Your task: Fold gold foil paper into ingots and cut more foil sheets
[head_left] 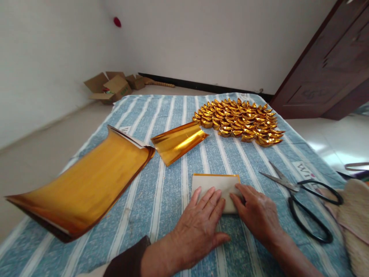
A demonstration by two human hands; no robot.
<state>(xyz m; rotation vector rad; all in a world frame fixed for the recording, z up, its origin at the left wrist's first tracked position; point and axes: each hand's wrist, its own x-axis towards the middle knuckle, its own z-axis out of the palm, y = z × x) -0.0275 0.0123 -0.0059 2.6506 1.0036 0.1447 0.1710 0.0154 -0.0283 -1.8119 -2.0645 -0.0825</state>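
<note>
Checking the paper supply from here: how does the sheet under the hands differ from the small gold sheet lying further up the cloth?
The sheet under the hands lies flat, pale side up, with only a thin gold edge showing; the small gold sheet shows its shiny gold face and curls upward. The left hand and right hand press the first down; nothing touches the second. Both rest on the striped cloth and look like rectangular pieces.

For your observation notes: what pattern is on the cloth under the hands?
Blue and white stripes on the cloth, clearest in the head view.
</note>
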